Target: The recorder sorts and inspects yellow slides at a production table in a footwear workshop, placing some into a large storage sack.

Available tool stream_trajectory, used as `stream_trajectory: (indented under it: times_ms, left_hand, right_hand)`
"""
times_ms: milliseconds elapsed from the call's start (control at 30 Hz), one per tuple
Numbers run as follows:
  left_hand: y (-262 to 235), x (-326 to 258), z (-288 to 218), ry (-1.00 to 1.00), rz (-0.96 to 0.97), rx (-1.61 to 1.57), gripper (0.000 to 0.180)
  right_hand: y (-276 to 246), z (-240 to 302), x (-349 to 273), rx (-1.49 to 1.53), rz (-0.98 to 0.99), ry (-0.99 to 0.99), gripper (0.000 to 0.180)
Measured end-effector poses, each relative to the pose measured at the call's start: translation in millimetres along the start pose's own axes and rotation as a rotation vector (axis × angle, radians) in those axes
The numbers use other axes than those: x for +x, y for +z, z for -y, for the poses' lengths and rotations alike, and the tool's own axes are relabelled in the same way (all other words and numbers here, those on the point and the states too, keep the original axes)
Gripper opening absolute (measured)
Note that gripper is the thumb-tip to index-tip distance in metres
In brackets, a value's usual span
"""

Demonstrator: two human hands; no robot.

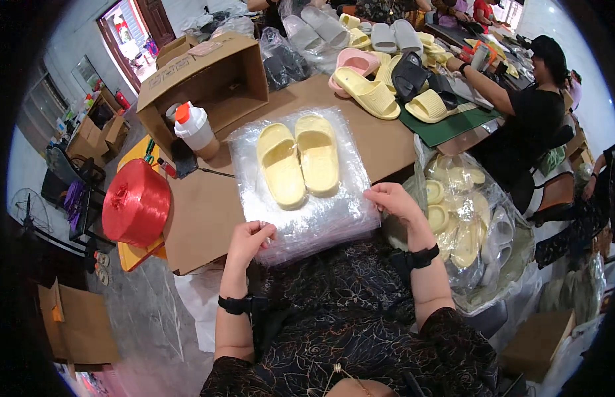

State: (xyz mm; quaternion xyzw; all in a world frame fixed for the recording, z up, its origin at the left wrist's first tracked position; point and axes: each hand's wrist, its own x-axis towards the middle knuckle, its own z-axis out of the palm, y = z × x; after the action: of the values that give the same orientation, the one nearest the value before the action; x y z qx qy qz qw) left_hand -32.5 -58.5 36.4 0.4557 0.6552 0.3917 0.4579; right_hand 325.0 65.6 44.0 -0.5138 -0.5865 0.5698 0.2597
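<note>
A pair of pale yellow slippers point(284, 165) lies side by side on a stack of clear plastic bags point(254, 205), toes toward me on the cardboard-topped table. At the near left corner of the stack, my left hand point(252, 241) is closed, thumb and fingers pinching the edge of the plastic. My right hand point(395, 200) pinches the plastic at the right edge of the stack. Neither hand touches the slippers. How many sheets are between the fingers is too fine to make out.
An open cardboard box point(221, 92) and a white bottle with an orange lid point(196, 132) stand at the far left. Nearby sits a red twine roll point(137, 202). More slippers point(370, 92) lie far right; a lined sack point(479, 284) holds others. A co-worker point(529, 99) sits at right.
</note>
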Motion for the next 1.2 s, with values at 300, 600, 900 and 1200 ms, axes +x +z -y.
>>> stream_trajectory:
  times_ms: [300,600,900,1200]
  left_hand:
    - [-28,2,6,0.045,-0.033,-0.083,0.02]
    - [-29,17,-24,0.317,-0.126,-0.245,0.021]
    - [-13,15,17,0.561,-0.144,0.395,0.018]
    - [-23,-4,-35,0.585,-0.442,0.546,0.034]
  right_hand:
    - [-26,-4,7,0.076,0.024,-0.039,0.017]
    - [-12,15,27,0.338,-0.147,-0.451,0.011]
    - [-8,-68,60,0.23,-0.125,-0.421,0.011]
    - [26,1,24,-0.332,-0.664,-0.849,0.027]
